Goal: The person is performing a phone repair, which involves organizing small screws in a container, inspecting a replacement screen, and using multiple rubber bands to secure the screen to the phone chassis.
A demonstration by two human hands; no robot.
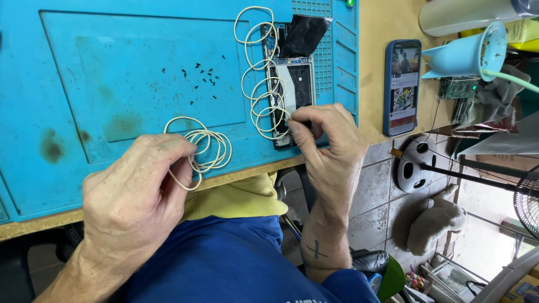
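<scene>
My left hand [132, 193] holds a bunch of cream rubber bands [205, 147] over the near edge of the blue work mat [101, 67]. My right hand [328, 140] pinches the near end of an opened phone [292, 90] that lies on the mat with its insides showing. Several more rubber bands [264, 104] are looped around and beside the phone. A black film piece [303, 33] lies at the phone's far end. Small black screws [202, 76] are scattered on the mat's middle.
A blue-cased phone [402, 87] with a lit screen lies on the wooden bench to the right. A light blue cup [471, 53] and a circuit board [457, 87] sit further right. Below are a tiled floor, a fan [528, 202] and a round black-and-white object [415, 163].
</scene>
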